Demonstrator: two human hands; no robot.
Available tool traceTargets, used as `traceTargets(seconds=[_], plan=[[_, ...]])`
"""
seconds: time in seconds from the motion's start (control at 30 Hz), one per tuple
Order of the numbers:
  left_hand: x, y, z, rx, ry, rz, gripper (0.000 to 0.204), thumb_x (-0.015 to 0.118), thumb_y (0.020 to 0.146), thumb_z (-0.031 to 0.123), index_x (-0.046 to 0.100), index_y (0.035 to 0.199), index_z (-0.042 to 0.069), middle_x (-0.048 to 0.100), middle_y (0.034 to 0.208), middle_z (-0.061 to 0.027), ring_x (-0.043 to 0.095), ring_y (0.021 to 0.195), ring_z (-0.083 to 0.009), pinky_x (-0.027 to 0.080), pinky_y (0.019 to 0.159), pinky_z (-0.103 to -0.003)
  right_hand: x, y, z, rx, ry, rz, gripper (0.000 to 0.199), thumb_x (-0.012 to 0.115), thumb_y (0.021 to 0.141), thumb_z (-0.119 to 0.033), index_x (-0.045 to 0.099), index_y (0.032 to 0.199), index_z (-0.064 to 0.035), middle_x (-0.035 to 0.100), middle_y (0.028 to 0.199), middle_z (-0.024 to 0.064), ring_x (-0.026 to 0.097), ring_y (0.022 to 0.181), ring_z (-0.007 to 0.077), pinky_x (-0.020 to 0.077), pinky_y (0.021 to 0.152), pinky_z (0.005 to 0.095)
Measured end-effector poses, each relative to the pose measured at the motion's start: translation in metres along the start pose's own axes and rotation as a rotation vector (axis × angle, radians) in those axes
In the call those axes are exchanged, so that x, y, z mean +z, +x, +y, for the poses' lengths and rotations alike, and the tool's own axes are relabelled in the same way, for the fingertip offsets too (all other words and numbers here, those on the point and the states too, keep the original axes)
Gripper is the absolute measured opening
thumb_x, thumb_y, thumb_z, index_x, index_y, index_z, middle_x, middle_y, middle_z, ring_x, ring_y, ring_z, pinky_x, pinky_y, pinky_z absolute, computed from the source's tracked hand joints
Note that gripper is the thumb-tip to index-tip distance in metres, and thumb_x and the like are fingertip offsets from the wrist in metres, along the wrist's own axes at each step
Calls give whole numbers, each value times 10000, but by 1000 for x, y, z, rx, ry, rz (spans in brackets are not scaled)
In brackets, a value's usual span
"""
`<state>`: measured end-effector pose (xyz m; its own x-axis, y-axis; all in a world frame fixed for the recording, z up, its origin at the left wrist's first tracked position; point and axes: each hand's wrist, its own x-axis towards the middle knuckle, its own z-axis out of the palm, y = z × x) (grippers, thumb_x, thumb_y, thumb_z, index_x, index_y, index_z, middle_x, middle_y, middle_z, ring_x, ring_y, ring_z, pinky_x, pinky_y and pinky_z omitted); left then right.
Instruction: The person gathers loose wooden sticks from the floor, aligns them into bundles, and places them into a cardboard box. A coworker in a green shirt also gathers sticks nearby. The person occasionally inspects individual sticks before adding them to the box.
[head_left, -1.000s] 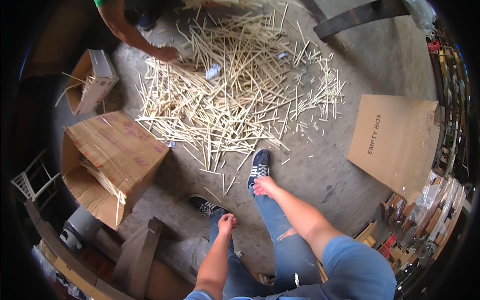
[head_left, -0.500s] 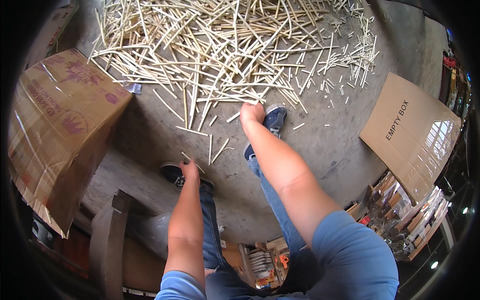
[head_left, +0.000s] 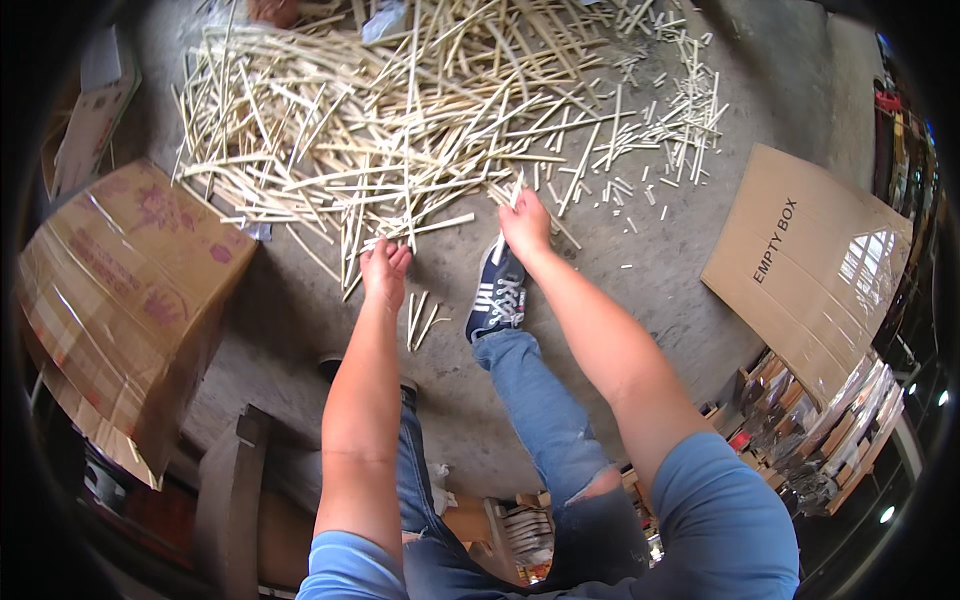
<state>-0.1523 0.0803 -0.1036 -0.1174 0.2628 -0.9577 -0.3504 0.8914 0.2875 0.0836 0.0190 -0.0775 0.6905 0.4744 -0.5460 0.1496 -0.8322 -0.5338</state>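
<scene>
A thin, pale wooden stick [head_left: 498,250] is pinched in my right hand [head_left: 525,222], above my dark blue shoe at the near edge of a broad stick pile [head_left: 400,150]. To its left, my left hand [head_left: 385,272] reaches down to the same edge. Its thumb and fingers are a little apart, with pile sticks by the fingertips and no stick clearly gripped. A few loose sticks [head_left: 421,322] lie on the concrete, just right of my left wrist.
A large taped cardboard box [head_left: 140,270] stands at left. To the right is another brown carton [head_left: 810,265], beside plastic-wrapped stacked goods [head_left: 820,440]. Short stick pieces [head_left: 690,120] scatter at the far right of the pile. A grey post [head_left: 230,500] rises at lower left.
My left hand has moved forward to the pile; the stick it pinched is no longer visible in it. My right hand has turned, showing a stick upright in its fingers. The view has shifted forward.
</scene>
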Motion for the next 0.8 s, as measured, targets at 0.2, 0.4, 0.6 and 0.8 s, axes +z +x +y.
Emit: traceTargets(seconds=[0.2,0.4,0.6,0.8], plan=[[-17,-41,4,28,555,-7,519,649,908,259,444,1333,41,606,952,-86,583,767,-176,520,651,-324,-80,-15,66,63,-346,95,207,610,789,-120,546,965,-33,601,939,179,595,882,366,487,762,426],[-91,-77,-76,-536,377,314,563,574,945,342,327,1408,137,488,1171,-256,573,945,-402,528,819,-537,-96,-2,79,11,-401,4,218,635,783,-108,563,974,-34,561,1048,162,573,963,383,482,821,455],[-88,-56,-127,-563,-55,468,602,507,977,408,281,1468,144,342,1376,-224,387,1248,-400,423,1003,-585,-69,19,89,-32,-412,10,194,639,792,-105,576,959,-29,559,1057,178,577,943,408,482,812,479],[-62,-12,-106,-392,83,494,551,486,984,400,326,1453,157,295,1453,-120,372,1250,-369,443,989,-571,-53,9,106,-59,-428,-58,223,647,774,-78,573,980,-37,581,1020,157,595,924,398,501,798,472]])
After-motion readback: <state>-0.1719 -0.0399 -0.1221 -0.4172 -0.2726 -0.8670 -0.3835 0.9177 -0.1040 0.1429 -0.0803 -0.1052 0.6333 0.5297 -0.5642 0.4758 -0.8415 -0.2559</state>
